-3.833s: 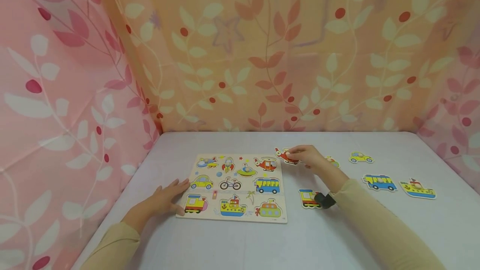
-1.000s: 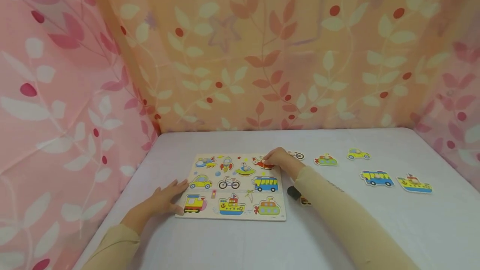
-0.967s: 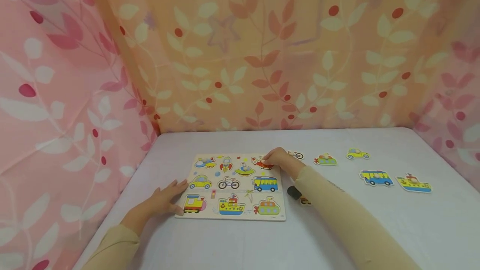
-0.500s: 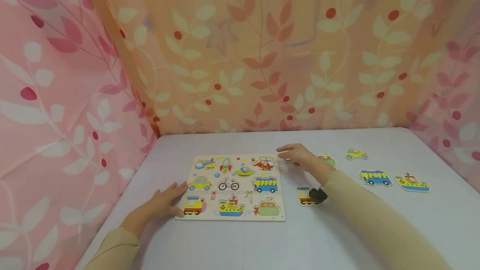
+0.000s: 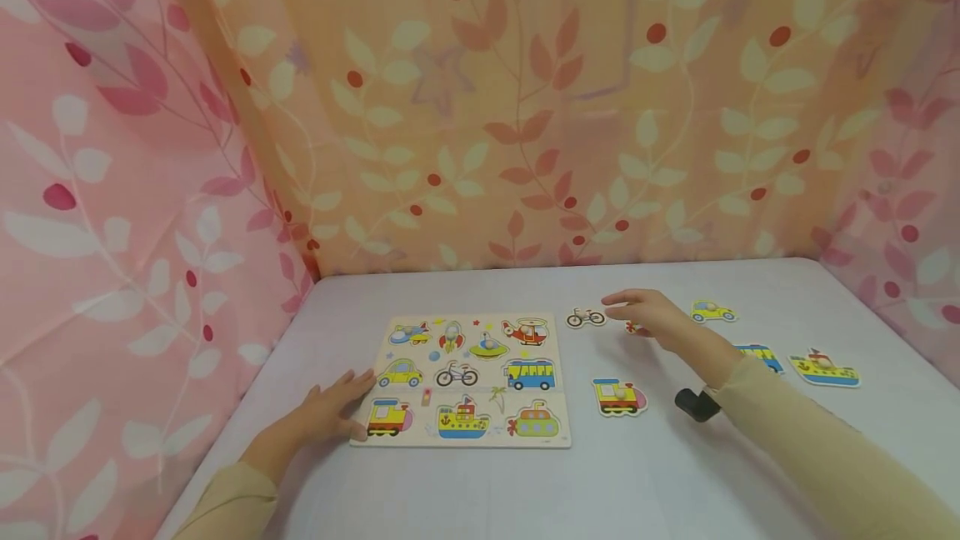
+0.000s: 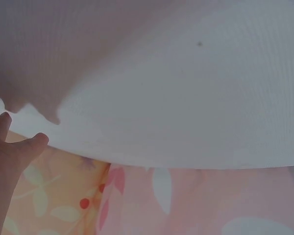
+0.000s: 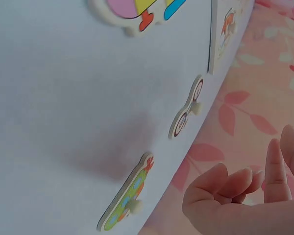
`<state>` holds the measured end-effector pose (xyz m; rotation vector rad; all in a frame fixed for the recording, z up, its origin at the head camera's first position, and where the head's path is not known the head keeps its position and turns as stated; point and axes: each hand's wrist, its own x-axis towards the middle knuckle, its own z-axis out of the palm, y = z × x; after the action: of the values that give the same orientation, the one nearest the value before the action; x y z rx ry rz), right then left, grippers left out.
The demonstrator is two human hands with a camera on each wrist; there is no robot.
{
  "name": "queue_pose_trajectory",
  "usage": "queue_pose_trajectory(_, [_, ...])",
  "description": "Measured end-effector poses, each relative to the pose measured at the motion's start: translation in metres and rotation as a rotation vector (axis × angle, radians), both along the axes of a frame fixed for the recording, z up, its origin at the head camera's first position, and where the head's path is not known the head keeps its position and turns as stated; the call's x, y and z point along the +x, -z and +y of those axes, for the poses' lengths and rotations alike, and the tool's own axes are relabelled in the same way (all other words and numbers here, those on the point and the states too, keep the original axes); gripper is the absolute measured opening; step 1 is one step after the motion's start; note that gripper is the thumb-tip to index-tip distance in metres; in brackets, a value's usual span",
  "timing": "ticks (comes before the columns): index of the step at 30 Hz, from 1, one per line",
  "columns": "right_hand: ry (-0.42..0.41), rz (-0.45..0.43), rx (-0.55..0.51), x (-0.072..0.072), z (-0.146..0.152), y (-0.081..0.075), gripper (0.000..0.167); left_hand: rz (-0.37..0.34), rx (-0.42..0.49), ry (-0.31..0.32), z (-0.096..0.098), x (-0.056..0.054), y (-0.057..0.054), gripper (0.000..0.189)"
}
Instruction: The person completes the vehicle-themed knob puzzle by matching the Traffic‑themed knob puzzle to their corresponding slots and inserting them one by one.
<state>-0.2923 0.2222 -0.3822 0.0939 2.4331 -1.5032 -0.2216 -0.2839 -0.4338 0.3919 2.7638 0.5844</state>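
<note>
A wooden puzzle board with vehicle pictures lies left of the table's middle. My left hand rests against its left edge, fingers spread. The red helicopter piece sits in the board's upper right spot, beside the rocket, plane and saucer pieces with knobs. My right hand hovers with nothing in it above the submarine piece, which it mostly covers in the head view. Just left of its fingertips lies the bicycle piece, its knob upward.
Loose pieces lie right of the board: a train, a yellow car, a bus partly behind the right forearm, and a ship. A black wrist camera sits under the right wrist. Patterned curtains stand behind and beside the table.
My right hand has placed the helicopter piece into the board, let go of it and moved right, past the bicycle piece, to above the submarine. My left hand has stayed at the board's edge.
</note>
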Motion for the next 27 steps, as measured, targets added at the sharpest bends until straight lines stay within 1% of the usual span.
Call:
queue_pose_trajectory(8, [-0.002,0.002,0.012,0.006,0.019,0.0,0.051,0.007,-0.016,0.004,-0.001,-0.001,0.001,0.096])
queue_pose_trajectory(12, [-0.002,0.002,0.011,0.011,0.027,-0.002,0.053,0.016,-0.013,0.024,-0.002,-0.001,0.0,0.094])
queue_pose_trajectory(16, [0.0,0.009,0.022,0.014,0.035,-0.003,0.056,0.007,-0.008,0.03,-0.002,-0.001,-0.001,0.094])
queue_pose_trajectory(22, [0.009,0.009,0.054,0.016,0.05,-0.001,0.059,-0.002,-0.001,0.03,-0.003,-0.002,0.0,0.095])
queue_pose_trajectory(27, [-0.005,0.022,0.097,0.016,0.067,0.0,0.059,0.005,-0.004,0.035,-0.005,-0.002,0.001,0.095])
